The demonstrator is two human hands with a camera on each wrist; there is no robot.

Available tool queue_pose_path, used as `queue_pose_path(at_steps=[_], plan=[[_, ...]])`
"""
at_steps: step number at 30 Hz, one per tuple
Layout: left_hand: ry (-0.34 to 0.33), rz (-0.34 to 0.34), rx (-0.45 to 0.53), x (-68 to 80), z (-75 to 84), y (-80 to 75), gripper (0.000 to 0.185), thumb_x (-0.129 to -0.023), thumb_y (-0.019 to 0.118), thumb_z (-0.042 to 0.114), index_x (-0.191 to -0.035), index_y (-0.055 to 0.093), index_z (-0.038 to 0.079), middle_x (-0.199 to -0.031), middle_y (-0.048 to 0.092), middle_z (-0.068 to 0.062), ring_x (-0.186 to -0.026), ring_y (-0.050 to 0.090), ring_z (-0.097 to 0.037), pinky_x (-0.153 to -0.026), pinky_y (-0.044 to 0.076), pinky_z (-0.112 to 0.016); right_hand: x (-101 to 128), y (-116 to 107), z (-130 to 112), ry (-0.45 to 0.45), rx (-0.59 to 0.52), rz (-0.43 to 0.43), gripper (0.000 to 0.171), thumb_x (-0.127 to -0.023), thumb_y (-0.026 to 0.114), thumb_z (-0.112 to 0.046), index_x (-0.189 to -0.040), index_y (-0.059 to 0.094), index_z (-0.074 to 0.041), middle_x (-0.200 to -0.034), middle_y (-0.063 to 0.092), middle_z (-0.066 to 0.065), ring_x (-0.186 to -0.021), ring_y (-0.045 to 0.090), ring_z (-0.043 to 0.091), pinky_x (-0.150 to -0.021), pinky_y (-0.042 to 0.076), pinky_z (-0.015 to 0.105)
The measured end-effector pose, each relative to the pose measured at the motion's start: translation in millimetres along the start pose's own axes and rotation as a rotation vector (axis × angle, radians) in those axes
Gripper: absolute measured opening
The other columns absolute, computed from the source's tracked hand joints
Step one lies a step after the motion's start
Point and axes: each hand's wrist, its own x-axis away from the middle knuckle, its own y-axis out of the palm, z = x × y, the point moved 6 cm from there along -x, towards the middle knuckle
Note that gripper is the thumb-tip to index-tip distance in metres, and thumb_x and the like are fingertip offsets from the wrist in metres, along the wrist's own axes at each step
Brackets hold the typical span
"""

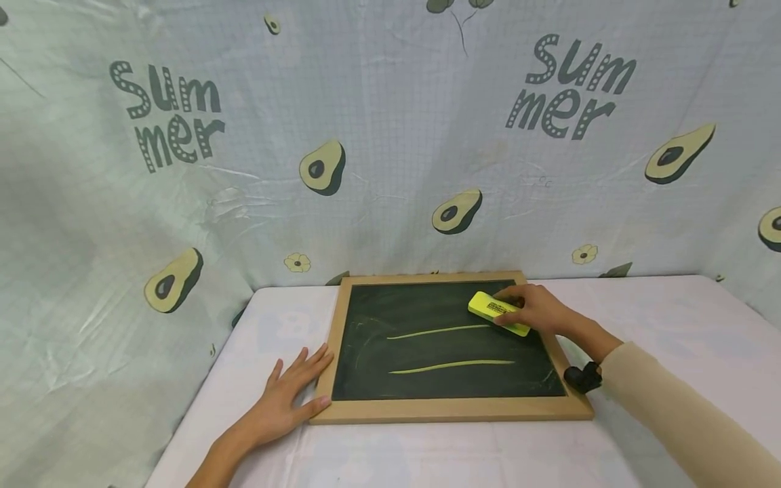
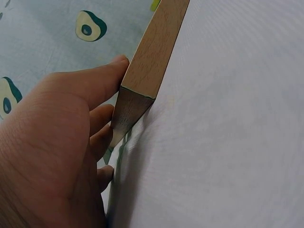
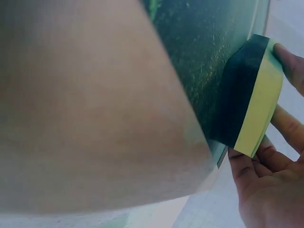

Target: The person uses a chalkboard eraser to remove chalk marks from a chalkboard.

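A small chalkboard (image 1: 421, 305) in a wooden frame (image 1: 451, 410) lies on the table, bearing two roughly parallel yellow chalk lines. My right hand (image 1: 539, 309) grips a yellow board eraser (image 1: 485, 305) over the board's upper right part, beyond the right end of the upper line. In the right wrist view, the eraser's dark felt side (image 3: 240, 90) faces the board, with fingers and thumb around its yellow back. My left hand (image 1: 283, 398) rests with spread fingers against the frame's lower left corner. In the left wrist view, its thumb and fingertips touch the frame's outer edge (image 2: 152, 52).
The table carries a whitish cloth (image 1: 360, 454). Behind it and to the left hangs a pale curtain (image 1: 390, 135) printed with avocados and the word "summer", close to the board's back edge. A dark wrist device (image 1: 582, 377) sits at my right cuff.
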Motion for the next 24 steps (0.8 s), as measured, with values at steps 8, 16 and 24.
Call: queue_pose_path(at_steps=[8, 16, 24], plan=[[-0.012, -0.006, 0.003, 0.1, -1.3, 0.8, 0.066, -0.09, 0.063, 0.038, -0.147, 0.041, 0.014, -0.154, 0.029, -0.008, -0.14, 0.017, -0.045, -0.101, -0.002, -0.07, -12, 14, -21, -0.06, -0.02, -0.026, 0.057, -0.08, 0.076, -0.036, -0.123, 0.064, 0.0, -0.105, 0.065, 0.009, -0.078, 0.054, 0.018, -0.068, 0.046, 0.032], [-0.012, -0.005, 0.006, 1.1, -2.4, -0.7, 0.066, -0.09, 0.064, 0.038, -0.147, 0.041, 0.013, -0.154, 0.029, -0.008, -0.14, 0.017, -0.044, -0.101, -0.002, -0.07, -24, 30, -58, -0.088, -0.02, -0.053, 0.055, -0.081, 0.076, -0.036, -0.123, 0.064, -0.004, -0.112, 0.065, 0.01, -0.085, 0.057, 0.018, -0.074, 0.048, 0.035], [-0.002, -0.011, -0.002, 1.3, -2.8, -0.1, 0.067, -0.09, 0.063, 0.038, -0.147, 0.04, 0.013, -0.154, 0.029, -0.008, -0.14, 0.018, -0.043, -0.102, -0.002, -0.07, -37, 52, -88, -0.135, -0.053, -0.073, 0.053, -0.08, 0.077, -0.034, -0.122, 0.065, -0.004, -0.113, 0.065, 0.009, -0.085, 0.057, 0.017, -0.074, 0.048, 0.034]])
